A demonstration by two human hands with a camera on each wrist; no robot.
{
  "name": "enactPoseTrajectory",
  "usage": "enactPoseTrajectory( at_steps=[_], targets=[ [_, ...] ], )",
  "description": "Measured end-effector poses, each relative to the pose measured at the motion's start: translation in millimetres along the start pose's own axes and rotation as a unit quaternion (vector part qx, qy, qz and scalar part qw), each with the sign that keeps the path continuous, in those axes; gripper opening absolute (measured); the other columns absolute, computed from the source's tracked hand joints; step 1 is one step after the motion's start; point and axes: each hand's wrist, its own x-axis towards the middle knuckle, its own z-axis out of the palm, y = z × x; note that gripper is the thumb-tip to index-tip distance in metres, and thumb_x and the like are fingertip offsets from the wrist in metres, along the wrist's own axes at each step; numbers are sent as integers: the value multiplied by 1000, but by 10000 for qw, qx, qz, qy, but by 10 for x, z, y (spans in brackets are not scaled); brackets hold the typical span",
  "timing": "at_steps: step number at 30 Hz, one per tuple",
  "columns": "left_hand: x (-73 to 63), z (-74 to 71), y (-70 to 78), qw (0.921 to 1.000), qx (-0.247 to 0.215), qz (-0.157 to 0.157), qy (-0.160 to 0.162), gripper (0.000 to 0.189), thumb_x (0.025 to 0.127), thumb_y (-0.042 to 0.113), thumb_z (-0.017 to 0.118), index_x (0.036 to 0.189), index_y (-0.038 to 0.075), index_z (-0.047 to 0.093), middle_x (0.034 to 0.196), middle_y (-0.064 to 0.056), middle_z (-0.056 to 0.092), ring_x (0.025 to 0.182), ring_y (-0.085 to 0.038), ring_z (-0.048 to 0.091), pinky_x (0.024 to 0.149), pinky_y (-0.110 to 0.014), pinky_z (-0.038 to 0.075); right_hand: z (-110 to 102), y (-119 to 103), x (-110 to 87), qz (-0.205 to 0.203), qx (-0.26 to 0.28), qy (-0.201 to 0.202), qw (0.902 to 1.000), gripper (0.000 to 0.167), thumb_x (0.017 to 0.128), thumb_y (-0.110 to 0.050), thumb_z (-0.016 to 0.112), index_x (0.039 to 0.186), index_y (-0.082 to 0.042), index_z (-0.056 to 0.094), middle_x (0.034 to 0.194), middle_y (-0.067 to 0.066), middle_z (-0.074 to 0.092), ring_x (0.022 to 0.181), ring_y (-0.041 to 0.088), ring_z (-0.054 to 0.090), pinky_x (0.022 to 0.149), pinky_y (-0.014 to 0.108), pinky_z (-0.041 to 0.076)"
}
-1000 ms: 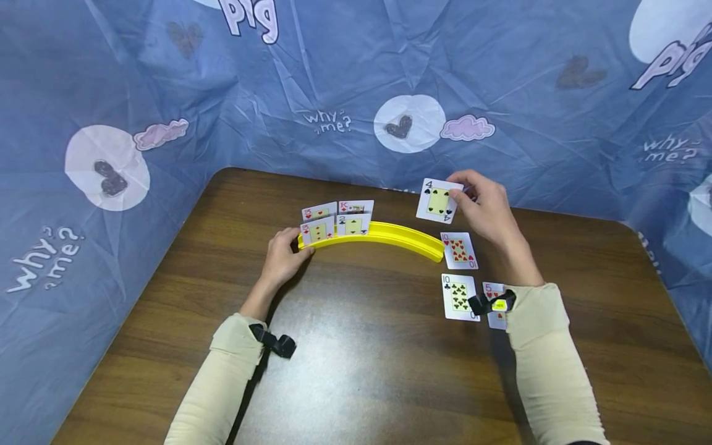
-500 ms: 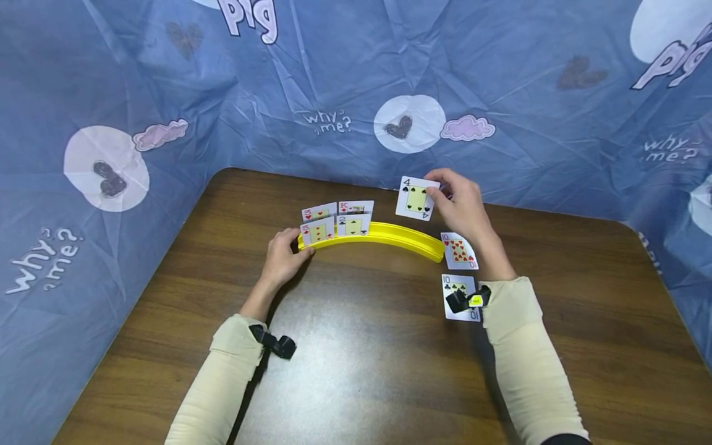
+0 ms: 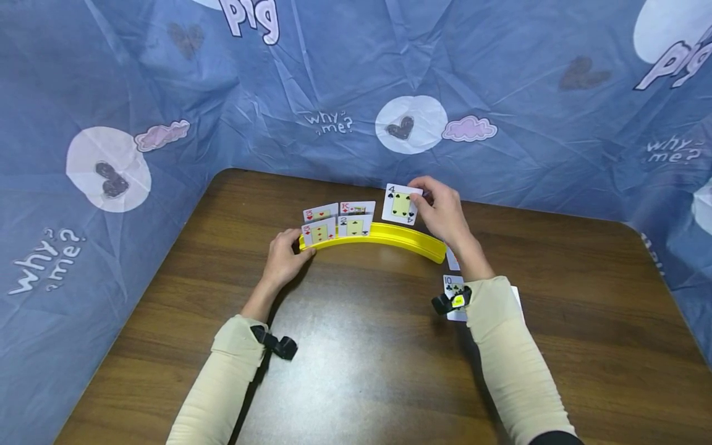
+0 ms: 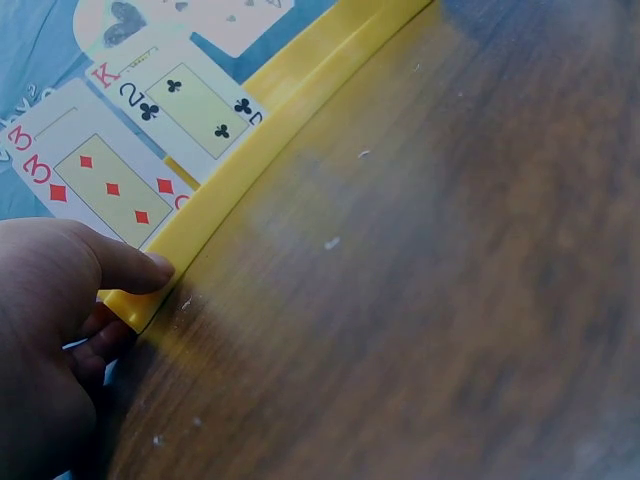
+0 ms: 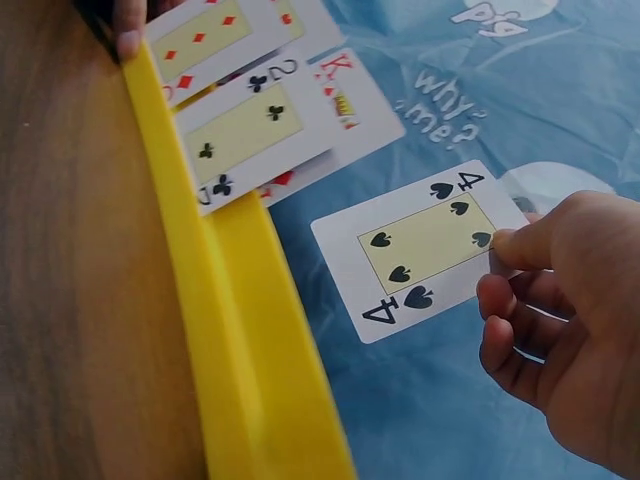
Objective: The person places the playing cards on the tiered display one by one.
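A curved yellow card holder (image 3: 400, 238) lies on the table. My left hand (image 3: 282, 259) grips its left end, thumb (image 4: 140, 268) along the front edge. Standing in the holder are the three of diamonds (image 3: 319, 232) and two of clubs (image 3: 355, 225) in front, with the three of hearts (image 3: 320, 211) and king of diamonds (image 3: 364, 206) behind. My right hand (image 3: 442, 211) pinches the four of spades (image 5: 405, 250) by its right side, between thumb and fingers. This card hangs just above and behind the holder's middle, right of the king, its face toward me.
On the table right of the holder lies the ten of clubs (image 3: 449, 282), partly covered by my right wrist. A card edge (image 3: 453, 259) shows above it, and another card's edge (image 3: 518, 303) shows beside my sleeve. A blue printed cloth (image 3: 311, 80) hangs behind the table.
My right hand has carried the four of spades leftward and, lately, a little lower, closer to the holder. My left hand has stayed at the holder's left end.
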Motion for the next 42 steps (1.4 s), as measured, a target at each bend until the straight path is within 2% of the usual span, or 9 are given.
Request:
enactPoseTrajectory(
  at_steps=[8,16,34,42],
  targets=[
    [-2,-3,17,10000,-11,-25,-23,31,80,5,74,108,-6,68,107,-24,68,101,-39,58,91,-49,42,122,53,-5,-83,72,1,9999,20,97,-6,59,115,-2,68,99,17,68,83,24,54,76,33,41],
    [-6,1,15,10000,-40,20,20,30,80,6,75,108,-6,68,107,-24,68,101,-39,58,90,-48,42,190,80,-32,-36,33,-116,9999,21,99,-9,57,118,-3,66,104,16,67,86,26,54,78,34,42],
    [1,-1,9,10000,-20,-80,-43,30,82,6,75,108,-6,68,108,-24,68,102,-38,57,91,-47,42,231,132,-92,-91,-139,-326,9993,20,97,-9,61,116,-5,67,95,14,65,83,25,54,76,35,43],
    [-4,-2,14,10000,-21,-22,-12,31,81,6,75,108,-6,67,107,-24,67,101,-39,57,91,-49,42,191,118,-117,-18,-69,-367,9993,25,97,-12,63,121,-4,65,102,16,67,86,27,57,79,36,45]
  ],
)
